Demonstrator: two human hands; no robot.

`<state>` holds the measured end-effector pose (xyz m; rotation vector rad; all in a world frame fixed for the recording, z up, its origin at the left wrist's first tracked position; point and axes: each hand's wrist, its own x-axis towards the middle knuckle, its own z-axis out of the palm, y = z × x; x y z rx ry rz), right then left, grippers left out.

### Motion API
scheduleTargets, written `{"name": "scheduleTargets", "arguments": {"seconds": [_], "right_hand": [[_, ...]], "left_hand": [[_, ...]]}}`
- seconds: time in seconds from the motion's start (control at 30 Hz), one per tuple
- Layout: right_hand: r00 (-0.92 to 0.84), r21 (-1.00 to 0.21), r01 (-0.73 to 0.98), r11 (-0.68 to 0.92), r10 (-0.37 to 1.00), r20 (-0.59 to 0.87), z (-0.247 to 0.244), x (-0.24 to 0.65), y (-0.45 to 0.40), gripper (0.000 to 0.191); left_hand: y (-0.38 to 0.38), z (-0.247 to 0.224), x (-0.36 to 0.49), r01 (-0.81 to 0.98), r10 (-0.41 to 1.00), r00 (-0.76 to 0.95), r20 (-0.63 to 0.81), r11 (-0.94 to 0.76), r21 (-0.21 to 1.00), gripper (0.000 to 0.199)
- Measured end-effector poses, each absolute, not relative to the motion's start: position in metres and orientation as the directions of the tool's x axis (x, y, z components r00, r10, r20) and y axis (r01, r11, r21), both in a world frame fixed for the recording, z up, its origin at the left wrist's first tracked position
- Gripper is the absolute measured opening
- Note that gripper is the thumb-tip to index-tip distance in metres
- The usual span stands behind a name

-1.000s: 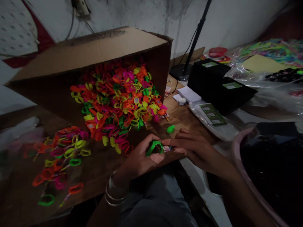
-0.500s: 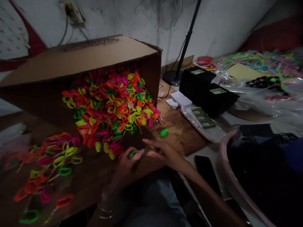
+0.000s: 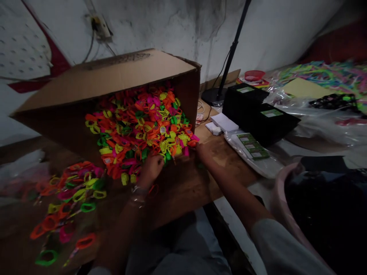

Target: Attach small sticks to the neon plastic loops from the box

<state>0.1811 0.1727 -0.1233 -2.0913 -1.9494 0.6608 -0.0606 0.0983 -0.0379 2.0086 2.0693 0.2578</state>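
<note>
Bright plastic toy watches [image 3: 137, 126] in orange, yellow, green and pink spill from a cardboard box [image 3: 120, 72] lying on its side. At the pile's front edge is my left hand [image 3: 153, 167], its fingers curled in a pinch. What it holds, if anything, is too dark to make out. My right hand [image 3: 202, 153] reaches to the pile's right corner, beside an orange toy watch [image 3: 192, 143]; its fingers are mostly hidden. Under that hand a green piece [image 3: 201, 165] shows faintly on the wooden table [image 3: 229, 164].
More toy watches [image 3: 88, 185], some with patterned sticks, lie spread at the left. Black boxes [image 3: 243, 101], white paper [image 3: 225, 121] and green cards [image 3: 254, 147] are at the right. A pink tub [image 3: 282, 191] with dark contents stands nearer. Behind rises a black stand [image 3: 229, 57].
Both hands were together near the table's front edge, a green piece in the left. They have moved apart and forward to the pile, the left to its front, the right to its right corner.
</note>
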Motion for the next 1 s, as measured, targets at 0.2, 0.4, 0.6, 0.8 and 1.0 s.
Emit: {"name": "scheduleTargets", "arguments": {"seconds": [0.2, 0.4, 0.6, 0.8, 1.0], "right_hand": [[0.045, -0.736, 0.676, -0.035, 0.999, -0.006, -0.101, 0.187, 0.147, 0.015], [-0.077, -0.965, 0.234, 0.119, 0.992, 0.104, -0.080, 0.143, 0.089, 0.027], [-0.154, -0.978, -0.188, 0.087, 0.981, 0.117, -0.045, 0.137, 0.031, 0.047], [-0.177, -0.910, 0.089, 0.405, 0.906, 0.385, 0.005, 0.172, -0.002, 0.027], [-0.235, -0.839, 0.073, 0.540, 0.827, 0.511, 0.023, 0.177, -0.001, 0.014]], "left_hand": [[0.111, -0.070, -0.034, 0.947, 0.998, -0.037, 0.050, 0.019, 0.320, 0.013], [0.077, -0.040, -0.027, 0.794, 0.965, 0.104, 0.240, -0.226, 0.564, 0.004], [0.030, -0.014, -0.018, 0.064, 0.977, 0.148, 0.152, -0.162, 0.985, 0.028], [0.015, 0.009, -0.022, 0.137, 0.959, 0.277, 0.055, -0.096, 0.986, 0.030], [0.011, 0.023, -0.018, 0.298, 0.915, 0.399, -0.054, -0.074, 0.952, 0.024]]}}
